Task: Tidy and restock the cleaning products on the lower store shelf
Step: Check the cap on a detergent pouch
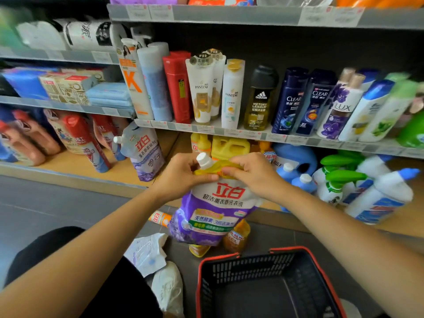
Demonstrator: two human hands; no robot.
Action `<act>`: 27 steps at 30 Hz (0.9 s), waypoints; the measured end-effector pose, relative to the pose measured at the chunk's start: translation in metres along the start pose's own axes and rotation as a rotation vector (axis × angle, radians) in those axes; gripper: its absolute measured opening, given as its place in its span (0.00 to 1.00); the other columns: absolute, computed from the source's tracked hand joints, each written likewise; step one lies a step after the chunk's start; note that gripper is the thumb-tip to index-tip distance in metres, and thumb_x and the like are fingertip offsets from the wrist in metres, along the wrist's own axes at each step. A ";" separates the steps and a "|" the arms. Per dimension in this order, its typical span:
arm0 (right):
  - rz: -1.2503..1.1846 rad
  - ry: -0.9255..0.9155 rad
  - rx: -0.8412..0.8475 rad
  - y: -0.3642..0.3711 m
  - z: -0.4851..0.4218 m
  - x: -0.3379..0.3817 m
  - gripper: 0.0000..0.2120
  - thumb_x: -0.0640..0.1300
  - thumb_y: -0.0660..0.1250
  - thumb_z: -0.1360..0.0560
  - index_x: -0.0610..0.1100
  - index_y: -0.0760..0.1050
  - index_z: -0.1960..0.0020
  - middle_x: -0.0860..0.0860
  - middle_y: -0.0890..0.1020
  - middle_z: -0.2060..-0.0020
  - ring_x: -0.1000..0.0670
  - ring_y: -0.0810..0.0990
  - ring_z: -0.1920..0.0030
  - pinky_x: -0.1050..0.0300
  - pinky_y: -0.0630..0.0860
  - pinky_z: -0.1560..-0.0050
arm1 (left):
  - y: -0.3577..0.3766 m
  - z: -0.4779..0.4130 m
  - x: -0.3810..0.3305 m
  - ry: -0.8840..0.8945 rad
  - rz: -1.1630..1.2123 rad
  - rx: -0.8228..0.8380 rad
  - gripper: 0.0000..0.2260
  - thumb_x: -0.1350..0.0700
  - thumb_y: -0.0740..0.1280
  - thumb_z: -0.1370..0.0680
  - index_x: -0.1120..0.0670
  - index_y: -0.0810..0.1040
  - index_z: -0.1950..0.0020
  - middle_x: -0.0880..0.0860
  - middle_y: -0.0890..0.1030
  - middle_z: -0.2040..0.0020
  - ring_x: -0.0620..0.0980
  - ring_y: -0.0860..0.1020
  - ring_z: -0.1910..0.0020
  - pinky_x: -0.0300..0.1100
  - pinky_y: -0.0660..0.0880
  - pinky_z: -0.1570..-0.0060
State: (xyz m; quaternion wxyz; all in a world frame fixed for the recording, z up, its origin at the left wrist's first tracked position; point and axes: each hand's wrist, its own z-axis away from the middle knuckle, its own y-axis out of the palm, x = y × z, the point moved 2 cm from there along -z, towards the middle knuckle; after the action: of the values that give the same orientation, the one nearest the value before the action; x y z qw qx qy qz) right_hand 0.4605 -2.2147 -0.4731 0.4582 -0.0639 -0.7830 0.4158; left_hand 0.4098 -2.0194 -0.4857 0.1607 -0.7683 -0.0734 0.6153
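A black shopping basket with a red rim sits on the floor closest to the viewer, just right of the person's dark-clothed knee. A crumpled white bag lies on the floor beside that knee.

At far left, the lower shelf carries leaning red-capped detergent bottles. A purple refill pouch with a white spout stands to their right on the same shelf. A small orange bottle lies on the floor below the shelf edge.

In the middle, the left hand curls its fingers round the top of a purple and white detergent pouch, next to its white cap. The right hand pinches the same top edge from the other side. The pouch hangs upright in the air in front of the lower shelf, beyond the basket. An amber bottle stands on the floor behind its bottom corner.

Behind the hands a yellow jug stands on the lower shelf. To the right come blue jugs, white spray bottles with green triggers, and tilted white bottles with blue caps. Shampoo bottles line the shelf above.
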 end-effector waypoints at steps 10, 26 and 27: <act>-0.028 0.063 0.032 -0.017 0.057 -0.025 0.11 0.50 0.69 0.22 0.46 0.83 0.58 0.53 0.81 0.68 0.50 0.78 0.63 0.42 0.75 0.59 | 0.049 0.023 0.006 -0.054 0.395 0.050 0.16 0.59 0.72 0.24 0.57 0.80 0.36 0.55 0.85 0.43 0.50 0.83 0.43 0.40 0.79 0.46; 0.196 0.012 -0.045 -0.011 0.091 -0.026 0.18 0.55 0.66 0.21 0.45 0.78 0.64 0.51 0.73 0.76 0.52 0.72 0.70 0.56 0.60 0.69 | 0.088 0.018 0.016 -0.123 0.249 -0.320 0.10 0.51 0.78 0.31 0.54 0.88 0.53 0.53 0.88 0.55 0.50 0.86 0.55 0.44 0.83 0.53; 0.208 0.003 -0.041 -0.011 0.092 -0.026 0.18 0.55 0.66 0.21 0.45 0.78 0.64 0.50 0.73 0.75 0.52 0.72 0.70 0.55 0.60 0.69 | 0.087 0.018 0.016 -0.112 0.231 -0.300 0.11 0.51 0.78 0.31 0.55 0.87 0.52 0.53 0.88 0.55 0.50 0.86 0.55 0.44 0.83 0.53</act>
State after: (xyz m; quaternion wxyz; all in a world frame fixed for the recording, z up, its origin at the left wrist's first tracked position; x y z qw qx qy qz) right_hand 0.4076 -2.2886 -0.5037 0.4121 -0.1550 -0.7799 0.4448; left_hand 0.3884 -2.0928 -0.5330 -0.0319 -0.7515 -0.0845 0.6535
